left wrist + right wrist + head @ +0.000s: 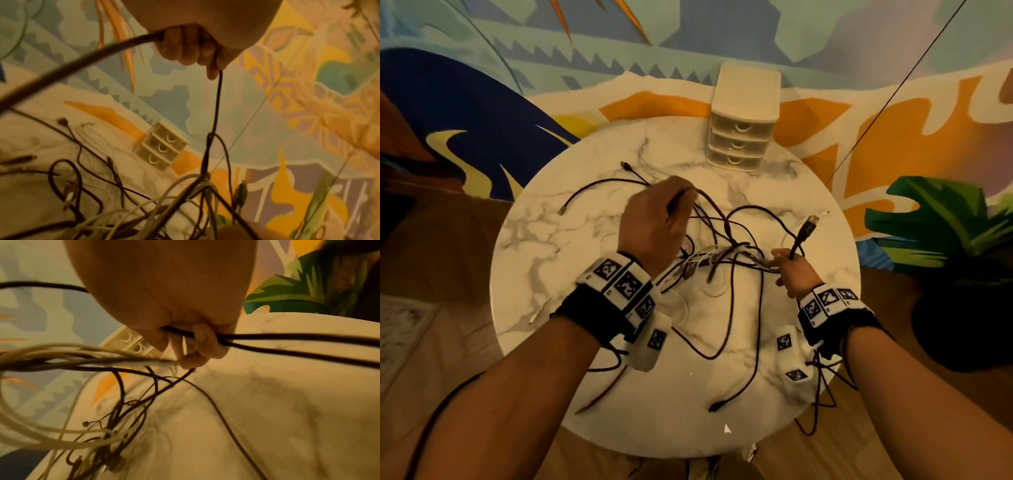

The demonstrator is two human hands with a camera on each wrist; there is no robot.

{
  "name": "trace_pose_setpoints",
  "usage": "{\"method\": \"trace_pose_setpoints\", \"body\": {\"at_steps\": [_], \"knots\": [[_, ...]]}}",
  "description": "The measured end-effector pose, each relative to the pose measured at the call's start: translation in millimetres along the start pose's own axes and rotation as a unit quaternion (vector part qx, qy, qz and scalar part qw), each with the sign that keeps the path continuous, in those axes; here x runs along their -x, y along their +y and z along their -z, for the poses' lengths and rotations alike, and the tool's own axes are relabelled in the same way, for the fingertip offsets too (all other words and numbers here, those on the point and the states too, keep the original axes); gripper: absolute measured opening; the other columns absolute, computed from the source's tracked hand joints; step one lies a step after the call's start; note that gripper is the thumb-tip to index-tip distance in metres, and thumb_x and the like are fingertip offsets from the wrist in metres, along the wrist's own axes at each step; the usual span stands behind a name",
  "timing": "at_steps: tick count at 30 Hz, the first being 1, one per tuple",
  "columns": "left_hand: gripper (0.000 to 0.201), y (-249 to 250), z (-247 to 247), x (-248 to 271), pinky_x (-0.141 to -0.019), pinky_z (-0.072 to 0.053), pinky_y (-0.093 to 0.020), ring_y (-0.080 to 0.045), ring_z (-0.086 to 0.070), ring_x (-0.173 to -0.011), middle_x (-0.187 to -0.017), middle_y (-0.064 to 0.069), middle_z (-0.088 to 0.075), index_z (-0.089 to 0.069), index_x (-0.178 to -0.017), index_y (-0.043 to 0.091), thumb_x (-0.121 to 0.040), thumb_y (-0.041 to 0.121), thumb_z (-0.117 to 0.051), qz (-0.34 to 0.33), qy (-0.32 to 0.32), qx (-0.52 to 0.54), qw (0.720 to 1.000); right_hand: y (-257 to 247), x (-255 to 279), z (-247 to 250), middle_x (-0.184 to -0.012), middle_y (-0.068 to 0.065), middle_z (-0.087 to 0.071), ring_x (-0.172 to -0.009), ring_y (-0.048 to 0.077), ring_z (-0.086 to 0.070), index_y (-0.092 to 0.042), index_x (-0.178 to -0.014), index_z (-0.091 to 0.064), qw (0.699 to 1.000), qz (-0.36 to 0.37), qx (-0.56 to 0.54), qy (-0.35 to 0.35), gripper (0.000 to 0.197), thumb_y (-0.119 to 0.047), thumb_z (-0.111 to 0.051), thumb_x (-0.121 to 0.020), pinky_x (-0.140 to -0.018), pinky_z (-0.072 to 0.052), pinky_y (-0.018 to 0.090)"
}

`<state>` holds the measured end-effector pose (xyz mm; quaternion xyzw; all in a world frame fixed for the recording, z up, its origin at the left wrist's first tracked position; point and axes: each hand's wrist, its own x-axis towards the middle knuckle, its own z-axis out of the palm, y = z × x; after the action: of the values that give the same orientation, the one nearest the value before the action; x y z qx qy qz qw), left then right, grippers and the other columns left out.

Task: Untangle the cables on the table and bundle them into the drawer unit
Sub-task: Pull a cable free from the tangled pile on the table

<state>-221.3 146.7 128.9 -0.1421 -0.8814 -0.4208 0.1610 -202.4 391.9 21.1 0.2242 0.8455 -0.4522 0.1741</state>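
Observation:
A tangle of dark and white cables (719,253) is lifted above the round marble table (571,240). My left hand (657,222) is raised over the middle and grips a dark cable (216,104) that drops into the knot (203,177). My right hand (791,270), lower and to the right, grips a bunch of dark and white cables (115,360), and a USB plug (810,224) sticks up from it. The white three-drawer unit (743,120) stands at the table's far edge with all drawers closed.
Loose cable ends lie on the table: one at the left (561,210), one near the front (714,407). Some cables hang over the front right edge (822,404). A colourful mural wall (688,34) is behind, and a dark plant pot (962,325) at the right.

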Motion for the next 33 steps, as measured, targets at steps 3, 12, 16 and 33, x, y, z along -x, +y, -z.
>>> {"method": "trace_pose_setpoints", "body": {"at_steps": [3, 12, 16, 33], "knots": [[0.018, -1.2, -1.2, -4.3, -0.057, -0.044, -0.034, -0.019, -0.052, -0.060, -0.064, 0.002, -0.058, -0.061, -0.087, 0.016, -0.093, 0.028, -0.049, 0.050, -0.038, 0.004, 0.998, 3.6, -0.8, 1.2, -0.107, 0.017, -0.057, -0.090, 0.031, -0.054, -0.011, -0.108, -0.057, 0.999, 0.016, 0.041, 0.017, 0.028, -0.022, -0.033, -0.102, -0.077, -0.042, 0.036], [0.015, 29.1, -5.9, 34.7, -0.057, -0.045, -0.030, -0.010, -0.054, -0.058, -0.062, 0.006, -0.059, -0.058, -0.075, 0.020, -0.087, 0.024, -0.051, 0.052, -0.157, 0.100, 0.981, 26.2, 55.6, -8.6, -0.102, 0.014, -0.062, -0.096, 0.031, -0.058, -0.005, -0.107, -0.061, 0.986, 0.041, -0.001, 0.162, 0.031, -0.024, -0.038, -0.100, -0.077, -0.041, 0.030], [0.016, 30.6, -1.8, 35.9, -0.049, -0.034, -0.020, -0.009, -0.044, -0.049, -0.054, 0.005, -0.052, -0.059, -0.073, 0.011, -0.084, 0.017, -0.051, 0.069, -0.087, 0.157, 0.981, 37.6, 80.5, -1.4, -0.085, 0.011, -0.061, -0.077, 0.028, -0.058, -0.009, -0.088, -0.061, 0.982, 0.044, 0.045, 0.178, 0.032, -0.029, -0.038, -0.100, -0.068, -0.040, 0.031], [0.042, 27.1, -58.1, 91.9, -0.063, -0.049, -0.033, -0.018, -0.055, -0.066, -0.084, -0.004, -0.065, -0.063, -0.092, 0.011, -0.087, 0.036, -0.030, 0.239, -0.445, 0.260, 0.823, -32.0, 123.1, -7.6, -0.052, -0.002, -0.039, -0.033, 0.002, -0.033, -0.015, -0.071, -0.047, 0.955, 0.007, -0.287, -0.074, 0.033, -0.023, -0.037, -0.101, -0.033, -0.025, 0.014]]}}
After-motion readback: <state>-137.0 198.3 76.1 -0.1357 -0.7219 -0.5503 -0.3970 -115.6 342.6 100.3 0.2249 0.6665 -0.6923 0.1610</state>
